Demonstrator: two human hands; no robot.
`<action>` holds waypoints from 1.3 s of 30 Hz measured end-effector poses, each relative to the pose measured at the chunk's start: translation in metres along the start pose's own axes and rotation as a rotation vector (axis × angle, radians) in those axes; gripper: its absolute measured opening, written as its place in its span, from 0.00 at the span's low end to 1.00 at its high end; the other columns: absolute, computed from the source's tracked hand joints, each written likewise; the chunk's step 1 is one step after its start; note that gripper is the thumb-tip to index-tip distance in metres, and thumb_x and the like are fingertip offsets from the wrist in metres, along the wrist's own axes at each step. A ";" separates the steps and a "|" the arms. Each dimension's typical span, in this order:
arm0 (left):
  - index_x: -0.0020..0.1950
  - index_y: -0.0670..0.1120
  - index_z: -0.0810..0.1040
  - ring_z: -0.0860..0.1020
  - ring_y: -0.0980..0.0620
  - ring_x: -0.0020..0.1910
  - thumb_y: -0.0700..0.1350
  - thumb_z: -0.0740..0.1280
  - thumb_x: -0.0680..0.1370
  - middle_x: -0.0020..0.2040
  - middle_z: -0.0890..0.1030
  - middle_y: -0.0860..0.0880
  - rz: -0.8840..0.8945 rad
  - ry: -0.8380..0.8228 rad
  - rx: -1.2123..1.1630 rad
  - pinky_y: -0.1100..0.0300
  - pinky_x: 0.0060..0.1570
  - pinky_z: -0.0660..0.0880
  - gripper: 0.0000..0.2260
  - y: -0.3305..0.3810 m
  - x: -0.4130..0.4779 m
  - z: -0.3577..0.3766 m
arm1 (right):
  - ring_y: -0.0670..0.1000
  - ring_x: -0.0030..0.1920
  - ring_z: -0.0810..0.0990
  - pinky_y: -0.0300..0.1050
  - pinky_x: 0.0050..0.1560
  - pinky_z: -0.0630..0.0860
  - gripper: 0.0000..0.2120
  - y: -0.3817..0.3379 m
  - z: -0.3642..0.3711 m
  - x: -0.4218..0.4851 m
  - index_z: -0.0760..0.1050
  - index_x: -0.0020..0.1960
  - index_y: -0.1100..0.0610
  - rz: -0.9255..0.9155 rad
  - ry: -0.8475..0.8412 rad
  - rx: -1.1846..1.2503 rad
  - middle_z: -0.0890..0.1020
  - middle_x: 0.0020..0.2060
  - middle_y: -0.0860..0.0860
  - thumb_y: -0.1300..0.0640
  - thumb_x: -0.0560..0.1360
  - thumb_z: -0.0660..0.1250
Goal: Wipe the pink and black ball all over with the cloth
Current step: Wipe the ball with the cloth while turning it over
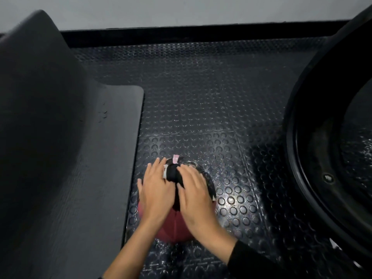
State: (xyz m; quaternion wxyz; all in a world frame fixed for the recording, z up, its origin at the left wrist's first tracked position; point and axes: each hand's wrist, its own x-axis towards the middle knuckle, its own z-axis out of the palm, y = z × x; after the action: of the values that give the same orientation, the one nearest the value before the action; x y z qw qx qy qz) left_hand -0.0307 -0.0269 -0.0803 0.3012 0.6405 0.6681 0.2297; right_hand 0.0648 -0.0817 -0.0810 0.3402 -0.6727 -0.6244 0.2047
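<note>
Wiping step in hand, to judge by the pose: pink and black ball (173,228) resting on the studded rubber floor (221,117), just beside the edge of the black mat (112,158) and well apart from the large black ring (306,137) at right; cloth (174,175) bunched dark over the crown of the ball, between the two hands; left hand (156,190) flat on the ball, fingers straight and spread, fingertips touching the cloth's pale edge; right hand (194,195) laid over the cloth, fingers near straight and pressing, no clear pinch visible; pink half turned toward the person, black half turned away, seam running near to far; no long axis in the ball itself, being round; long axis of the bunched cloth along that same near-to-far line; flanks and underside probably unwiped as yet; next move likely calling for a steadying left hand, a roll of the ball, and a sweep of the cloth down the sides.
</note>
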 end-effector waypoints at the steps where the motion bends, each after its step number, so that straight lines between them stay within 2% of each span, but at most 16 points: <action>1: 0.72 0.55 0.68 0.56 0.55 0.76 0.45 0.57 0.79 0.74 0.65 0.57 -0.006 0.002 0.014 0.44 0.75 0.50 0.21 -0.003 -0.003 -0.001 | 0.47 0.71 0.63 0.49 0.74 0.58 0.21 -0.003 0.003 -0.004 0.66 0.70 0.56 -0.016 -0.006 -0.004 0.71 0.68 0.49 0.54 0.80 0.49; 4: 0.70 0.55 0.70 0.60 0.55 0.75 0.52 0.51 0.80 0.72 0.69 0.56 0.058 0.029 -0.027 0.46 0.74 0.55 0.21 -0.010 -0.004 -0.003 | 0.50 0.65 0.70 0.45 0.68 0.64 0.19 0.003 0.000 0.011 0.70 0.65 0.58 -0.046 -0.043 0.017 0.75 0.62 0.51 0.55 0.79 0.51; 8: 0.70 0.54 0.72 0.61 0.56 0.74 0.50 0.52 0.82 0.71 0.70 0.56 0.008 0.051 -0.025 0.47 0.72 0.60 0.18 -0.003 0.001 -0.001 | 0.56 0.54 0.75 0.45 0.52 0.68 0.11 0.019 -0.008 0.063 0.73 0.59 0.60 0.185 -0.077 0.063 0.77 0.55 0.55 0.59 0.80 0.55; 12: 0.66 0.54 0.75 0.68 0.53 0.70 0.48 0.55 0.81 0.69 0.73 0.56 -0.042 0.044 -0.062 0.48 0.69 0.64 0.16 -0.001 0.010 -0.006 | 0.48 0.69 0.65 0.45 0.72 0.60 0.19 -0.002 -0.004 -0.001 0.67 0.70 0.55 0.004 -0.020 0.038 0.71 0.67 0.49 0.56 0.80 0.53; 14: 0.65 0.55 0.77 0.69 0.53 0.69 0.47 0.57 0.81 0.68 0.74 0.56 -0.036 0.034 -0.088 0.50 0.68 0.66 0.15 -0.001 0.010 -0.010 | 0.46 0.71 0.63 0.43 0.73 0.57 0.21 0.004 -0.005 -0.008 0.66 0.71 0.55 -0.038 -0.056 0.055 0.69 0.69 0.48 0.54 0.80 0.51; 17: 0.64 0.55 0.78 0.69 0.56 0.69 0.47 0.58 0.80 0.67 0.75 0.58 -0.014 0.058 -0.089 0.55 0.68 0.64 0.15 0.005 0.003 -0.011 | 0.53 0.59 0.74 0.44 0.56 0.69 0.14 0.023 -0.009 0.051 0.71 0.62 0.59 0.183 -0.106 0.070 0.76 0.59 0.54 0.57 0.81 0.53; 20: 0.63 0.55 0.78 0.69 0.56 0.69 0.48 0.57 0.80 0.66 0.75 0.59 -0.057 0.074 -0.092 0.54 0.68 0.65 0.15 0.009 0.005 -0.010 | 0.55 0.52 0.76 0.43 0.44 0.64 0.11 0.030 -0.010 0.080 0.72 0.56 0.60 0.369 -0.127 0.081 0.77 0.54 0.55 0.58 0.81 0.53; 22: 0.62 0.57 0.79 0.70 0.55 0.68 0.48 0.57 0.80 0.65 0.76 0.59 -0.084 0.072 -0.105 0.54 0.66 0.67 0.15 0.008 0.009 -0.013 | 0.51 0.58 0.74 0.41 0.53 0.67 0.13 0.022 -0.006 0.048 0.72 0.62 0.58 0.220 -0.039 0.101 0.76 0.58 0.51 0.57 0.81 0.53; 24: 0.60 0.57 0.80 0.71 0.56 0.67 0.48 0.58 0.79 0.64 0.77 0.59 -0.089 0.067 -0.133 0.56 0.66 0.67 0.14 0.006 0.010 -0.016 | 0.44 0.67 0.67 0.36 0.68 0.61 0.17 0.010 -0.008 0.005 0.68 0.69 0.55 0.059 0.002 0.135 0.71 0.65 0.46 0.57 0.81 0.54; 26: 0.58 0.57 0.81 0.71 0.58 0.67 0.47 0.60 0.79 0.62 0.79 0.60 -0.065 0.064 -0.155 0.59 0.66 0.66 0.13 0.002 0.008 -0.017 | 0.42 0.68 0.65 0.34 0.70 0.58 0.18 0.016 -0.010 0.002 0.66 0.71 0.56 0.013 -0.024 0.129 0.69 0.65 0.44 0.57 0.82 0.54; 28: 0.56 0.56 0.82 0.71 0.59 0.67 0.46 0.62 0.78 0.60 0.80 0.59 -0.041 0.078 -0.185 0.63 0.66 0.64 0.12 0.000 0.006 -0.018 | 0.47 0.58 0.73 0.38 0.56 0.67 0.13 0.026 -0.011 0.031 0.70 0.64 0.57 0.121 -0.074 0.125 0.75 0.59 0.49 0.58 0.82 0.54; 30: 0.56 0.56 0.82 0.70 0.59 0.68 0.45 0.63 0.78 0.61 0.80 0.57 -0.036 0.092 -0.202 0.64 0.68 0.60 0.11 0.001 0.008 -0.016 | 0.51 0.48 0.76 0.43 0.42 0.64 0.10 0.034 -0.011 0.060 0.72 0.53 0.58 0.272 -0.109 0.126 0.77 0.49 0.52 0.57 0.82 0.53; 32: 0.62 0.55 0.79 0.66 0.58 0.71 0.47 0.60 0.80 0.65 0.76 0.57 0.003 0.073 -0.052 0.53 0.74 0.51 0.13 0.004 0.007 -0.014 | 0.52 0.45 0.75 0.43 0.40 0.62 0.09 0.039 -0.006 0.070 0.70 0.50 0.57 0.319 -0.101 0.111 0.77 0.45 0.52 0.56 0.82 0.53; 36: 0.74 0.56 0.65 0.53 0.56 0.76 0.53 0.52 0.82 0.75 0.62 0.59 0.000 -0.029 0.177 0.38 0.72 0.45 0.20 0.012 -0.005 -0.002 | 0.51 0.49 0.76 0.42 0.44 0.67 0.10 0.033 -0.006 0.057 0.72 0.56 0.57 0.265 -0.010 0.110 0.78 0.50 0.51 0.57 0.81 0.53; 38: 0.73 0.58 0.65 0.54 0.56 0.76 0.54 0.51 0.82 0.75 0.62 0.60 -0.012 -0.027 0.158 0.38 0.73 0.48 0.20 0.010 -0.002 -0.003 | 0.46 0.60 0.73 0.40 0.60 0.68 0.15 0.021 -0.004 0.025 0.70 0.65 0.54 0.142 0.023 0.166 0.75 0.60 0.47 0.57 0.81 0.53; 39: 0.72 0.59 0.66 0.55 0.56 0.76 0.54 0.51 0.82 0.75 0.63 0.60 0.000 -0.032 0.136 0.39 0.73 0.50 0.19 0.008 0.002 -0.006 | 0.42 0.68 0.66 0.37 0.69 0.61 0.18 0.009 -0.005 0.002 0.67 0.70 0.52 0.072 0.012 0.165 0.71 0.67 0.44 0.56 0.81 0.53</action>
State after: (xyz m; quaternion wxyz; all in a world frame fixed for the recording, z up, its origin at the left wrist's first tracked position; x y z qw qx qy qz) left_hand -0.0291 -0.0235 -0.0711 0.2677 0.6631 0.6771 0.1736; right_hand 0.0749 -0.0801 -0.0842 0.3904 -0.6657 -0.5787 0.2636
